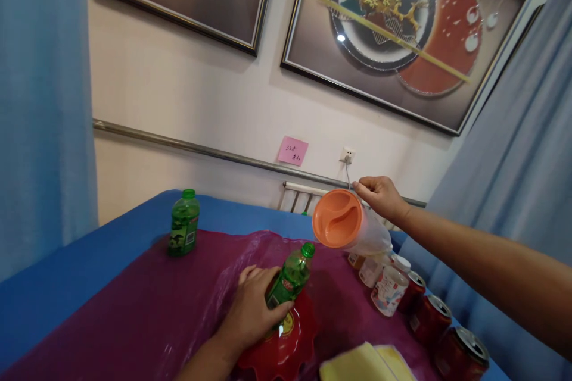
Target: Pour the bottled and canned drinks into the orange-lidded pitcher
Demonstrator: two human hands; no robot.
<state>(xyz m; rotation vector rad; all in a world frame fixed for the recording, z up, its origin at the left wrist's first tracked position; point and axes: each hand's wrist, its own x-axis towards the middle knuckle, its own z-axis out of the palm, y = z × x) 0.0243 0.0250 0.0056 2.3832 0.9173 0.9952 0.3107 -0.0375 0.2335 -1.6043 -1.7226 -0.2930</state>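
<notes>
My left hand (254,306) is wrapped round a green plastic bottle (294,274), which leans to the right with its mouth uncapped. Under it is a red scalloped plate (301,339) with a yellow mark. Higher up, my right hand (382,195) is closed in a grip on a clear pitcher (372,237); the handle itself is mostly hidden. The pitcher is tipped on its side, its orange lid (337,218) facing me, above and to the right of the bottle's mouth. No stream of liquid can be made out between them.
Another green bottle (184,223) stands at the back left. On the right are a white-capped bottle (390,287) and several red cans (431,318). A folded yellow cloth (364,364) lies in front, on purple plastic sheeting (147,303). A wall and radiator stand behind.
</notes>
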